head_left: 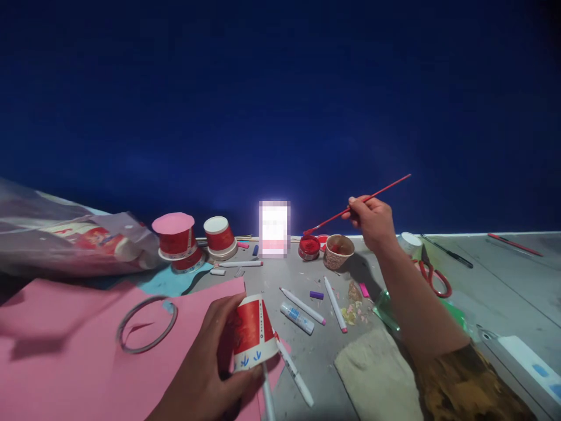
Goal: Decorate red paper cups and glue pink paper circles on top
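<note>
My left hand (208, 351) is wrapped around a red and white paper cup (252, 330), tilted, with small blue marks along its white band. A thin red paintbrush (335, 217) is pinched in the fingers of my right hand (373, 221). Its red bristles are at the top of a small jar of red paint (309, 248). Just right of the jar stands a patterned cup (336, 257), stained red inside. Several markers lie between my hands, among them a white marker (302, 305) with a pink end and a glue stick (297, 318).
Pink paper (74, 339) with a grey ring (120, 327) covers the left side. Upturned paper cups (219, 237) and a plastic bag (87, 240) stand behind. Scissors (438, 283), a beige cloth (377, 374) and a bright, blurred-out object (274, 228) are also here.
</note>
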Tool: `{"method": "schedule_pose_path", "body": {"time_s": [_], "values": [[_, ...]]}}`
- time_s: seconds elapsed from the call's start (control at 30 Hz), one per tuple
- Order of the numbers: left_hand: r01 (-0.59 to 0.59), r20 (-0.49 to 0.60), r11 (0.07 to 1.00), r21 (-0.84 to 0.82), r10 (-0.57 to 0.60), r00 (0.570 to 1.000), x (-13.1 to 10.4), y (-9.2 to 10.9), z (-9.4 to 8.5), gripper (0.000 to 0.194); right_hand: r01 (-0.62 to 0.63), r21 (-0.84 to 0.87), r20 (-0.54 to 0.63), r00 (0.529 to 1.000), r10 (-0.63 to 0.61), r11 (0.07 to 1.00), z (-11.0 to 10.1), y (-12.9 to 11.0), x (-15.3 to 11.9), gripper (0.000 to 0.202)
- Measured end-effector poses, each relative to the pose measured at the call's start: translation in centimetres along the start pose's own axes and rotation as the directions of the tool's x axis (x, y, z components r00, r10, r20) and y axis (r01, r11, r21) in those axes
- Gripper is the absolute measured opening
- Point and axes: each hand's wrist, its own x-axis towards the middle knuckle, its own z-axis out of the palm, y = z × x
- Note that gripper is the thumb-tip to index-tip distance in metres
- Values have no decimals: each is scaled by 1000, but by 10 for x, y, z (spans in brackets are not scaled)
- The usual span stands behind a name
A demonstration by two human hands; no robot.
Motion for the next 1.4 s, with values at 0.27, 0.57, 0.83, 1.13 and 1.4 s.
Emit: {"method": "schedule_pose_path", "body": {"time_s": [0.27,0.57,0.83,1.13,1.4], "values": [[-256,-63,965,-61,252,966,8,6,-13,75,-366,446,345,912,221,817,3,-56,-24,22],[-473,19,879,60,473,881,6,7,-17,78,-439,451,332,891,311,777,4,-63,-155,36],[-584,45,788,197,588,808,10,-2,-13,82,-381,520,315,917,243,765,2,-49,-198,31],[-583,59,771,257,589,806,10,-4,-11,84,-248,483,276,953,123,840,7,-54,-209,32],[-579,76,784,225,578,812,11,-6,-9,83,-211,456,276,957,88,865,7,-54,-212,32]]}}
